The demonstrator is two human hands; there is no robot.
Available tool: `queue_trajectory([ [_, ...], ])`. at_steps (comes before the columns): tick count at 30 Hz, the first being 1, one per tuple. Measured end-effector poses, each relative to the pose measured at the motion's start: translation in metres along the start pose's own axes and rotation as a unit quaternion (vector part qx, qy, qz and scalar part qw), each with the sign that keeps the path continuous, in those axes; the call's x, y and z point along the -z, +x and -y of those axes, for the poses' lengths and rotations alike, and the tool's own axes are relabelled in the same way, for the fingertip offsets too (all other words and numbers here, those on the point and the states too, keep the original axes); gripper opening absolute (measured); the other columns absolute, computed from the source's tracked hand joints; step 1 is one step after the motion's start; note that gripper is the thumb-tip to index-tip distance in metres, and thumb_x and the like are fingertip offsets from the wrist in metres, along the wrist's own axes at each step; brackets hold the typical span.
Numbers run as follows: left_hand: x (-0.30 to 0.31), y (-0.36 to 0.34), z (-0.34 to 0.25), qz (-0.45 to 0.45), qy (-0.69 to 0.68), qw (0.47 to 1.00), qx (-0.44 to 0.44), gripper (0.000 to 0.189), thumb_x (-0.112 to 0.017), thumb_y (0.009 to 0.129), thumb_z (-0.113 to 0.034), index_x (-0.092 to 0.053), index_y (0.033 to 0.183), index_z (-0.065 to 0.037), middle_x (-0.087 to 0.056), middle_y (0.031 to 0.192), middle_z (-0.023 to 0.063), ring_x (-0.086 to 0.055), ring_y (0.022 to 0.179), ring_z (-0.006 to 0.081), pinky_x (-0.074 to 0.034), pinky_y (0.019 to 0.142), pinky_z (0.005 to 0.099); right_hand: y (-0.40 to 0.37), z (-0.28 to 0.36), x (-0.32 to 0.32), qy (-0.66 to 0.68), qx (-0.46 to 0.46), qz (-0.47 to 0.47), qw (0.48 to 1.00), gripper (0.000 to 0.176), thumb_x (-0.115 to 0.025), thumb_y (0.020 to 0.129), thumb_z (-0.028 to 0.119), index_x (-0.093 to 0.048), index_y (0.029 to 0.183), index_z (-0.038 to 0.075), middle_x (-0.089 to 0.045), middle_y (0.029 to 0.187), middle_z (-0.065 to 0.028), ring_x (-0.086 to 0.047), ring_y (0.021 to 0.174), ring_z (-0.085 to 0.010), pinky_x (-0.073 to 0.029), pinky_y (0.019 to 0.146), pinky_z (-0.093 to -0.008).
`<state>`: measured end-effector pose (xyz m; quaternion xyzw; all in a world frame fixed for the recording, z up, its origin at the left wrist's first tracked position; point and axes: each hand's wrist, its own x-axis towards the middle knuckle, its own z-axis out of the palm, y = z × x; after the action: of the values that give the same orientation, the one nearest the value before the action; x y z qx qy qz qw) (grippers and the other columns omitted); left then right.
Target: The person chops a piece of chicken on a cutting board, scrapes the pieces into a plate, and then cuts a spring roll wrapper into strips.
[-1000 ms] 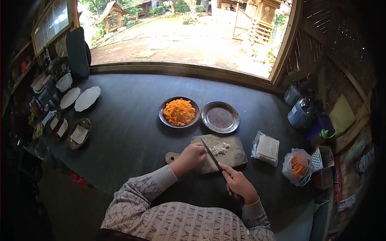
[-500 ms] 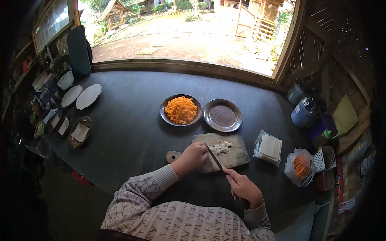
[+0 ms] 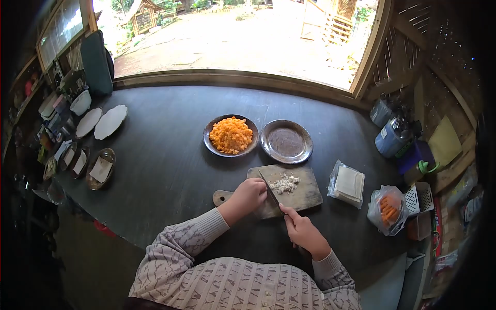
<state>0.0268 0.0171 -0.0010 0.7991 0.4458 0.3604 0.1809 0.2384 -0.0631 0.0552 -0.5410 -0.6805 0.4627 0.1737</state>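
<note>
My right hand [image 3: 306, 233] is wrapped round the handle of a knife [image 3: 270, 191], whose blade slants up and left over the wooden cutting board [image 3: 307, 191]. On the board's left part rests my left hand [image 3: 250, 196], its fingers curled beside the blade; what they hold, if anything, is hidden. Pale shredded food [image 3: 285, 184] lies in a small heap right of the blade. Behind the board stand a dark bowl of diced orange food [image 3: 231, 136] and a dark round plate [image 3: 287, 141] with nothing on it.
Right of the board lie a packet of square white sheets [image 3: 347, 184] and a plastic bag of orange pieces [image 3: 387, 211]. A white basket [image 3: 419, 199] and a blue container [image 3: 391, 138] stand farther right. White scalloped plates [image 3: 110, 122] and small dishes [image 3: 101, 169] are at the left.
The knife and my right hand have shifted slightly up and left in the view. My left hand stays curled beside the blade. The whole view has tilted a little.
</note>
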Motion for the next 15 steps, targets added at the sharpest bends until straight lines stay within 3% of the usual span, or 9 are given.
queue_trajectory([
  [15,0.0006,0.0003,0.0010,-0.005,-0.030,1.000,-0.007,0.008,-0.065,0.076,-0.005,-0.067,0.079,0.002,-0.066,0.083,0.0157,-0.065,0.077,0.0335,-0.053,0.071,0.0382,-0.0068,0.0041,0.0083,0.053,-0.018,0.012,0.998,0.039,-0.043,0.101,0.019,-0.049,0.139,0.012,-0.056,0.053,-0.0077,-0.054,0.042,-0.0131,-0.048,0.045,-0.0295],
])
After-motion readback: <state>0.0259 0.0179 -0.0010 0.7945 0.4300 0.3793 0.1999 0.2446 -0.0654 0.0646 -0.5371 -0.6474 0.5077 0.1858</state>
